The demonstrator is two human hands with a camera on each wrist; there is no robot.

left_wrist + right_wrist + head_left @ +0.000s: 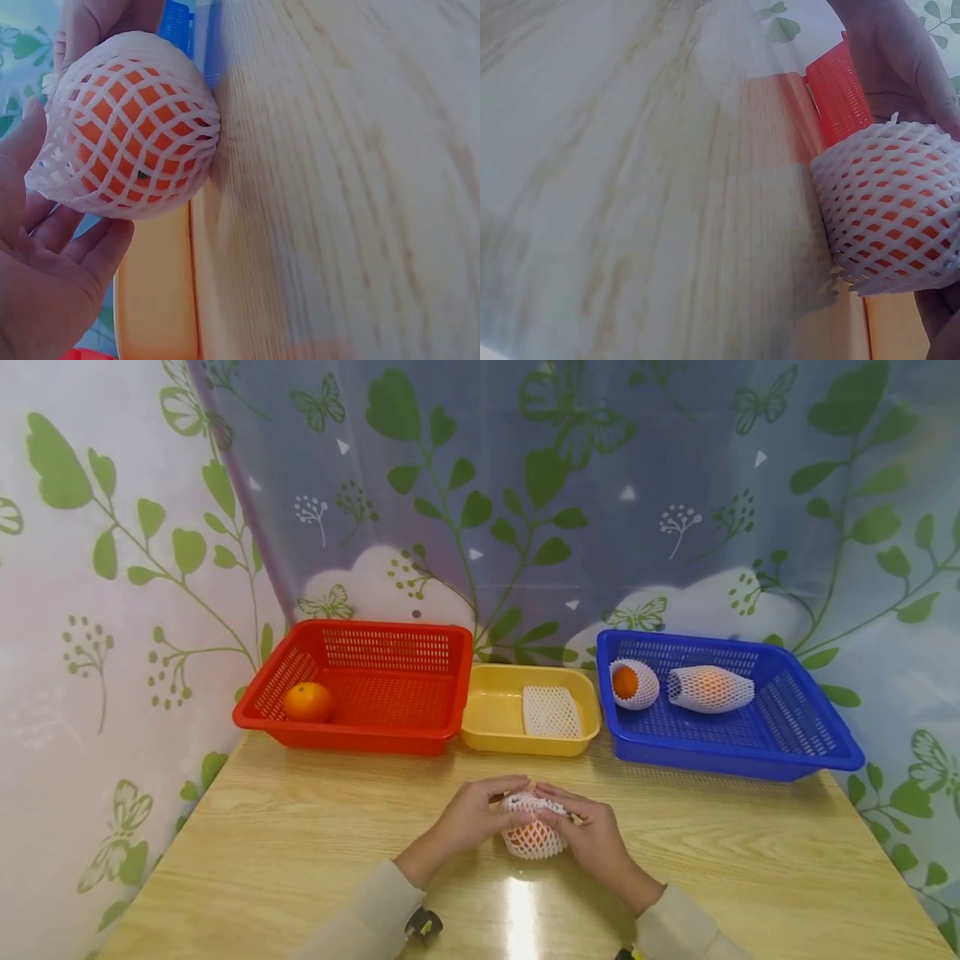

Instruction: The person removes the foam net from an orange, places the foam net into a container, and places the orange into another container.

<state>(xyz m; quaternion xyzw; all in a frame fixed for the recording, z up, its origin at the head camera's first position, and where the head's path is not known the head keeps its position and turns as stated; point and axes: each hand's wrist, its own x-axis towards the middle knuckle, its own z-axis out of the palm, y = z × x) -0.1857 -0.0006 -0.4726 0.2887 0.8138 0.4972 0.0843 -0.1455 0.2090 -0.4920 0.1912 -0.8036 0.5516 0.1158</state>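
An orange fruit in a white foam net [534,835] rests on the wooden table between my two hands. My left hand [471,814] has its fingers and thumb around the net's left side and top edge. From the right, my right hand [592,835] holds the net's upper rim with fingers and thumb. In the left wrist view the netted fruit [139,131] shows orange through the mesh, with my left hand [56,255] beside it. The right wrist view shows the net [892,210] covering the fruit's side, its lower edge near the tabletop.
A red basket [375,737] holds a bare orange [308,702]. The yellow tray [491,743] in the middle holds a flat foam net [551,712]. In the blue basket [720,758] lie two netted fruits [637,685], [711,689]. A patterned curtain [480,510] hangs behind.
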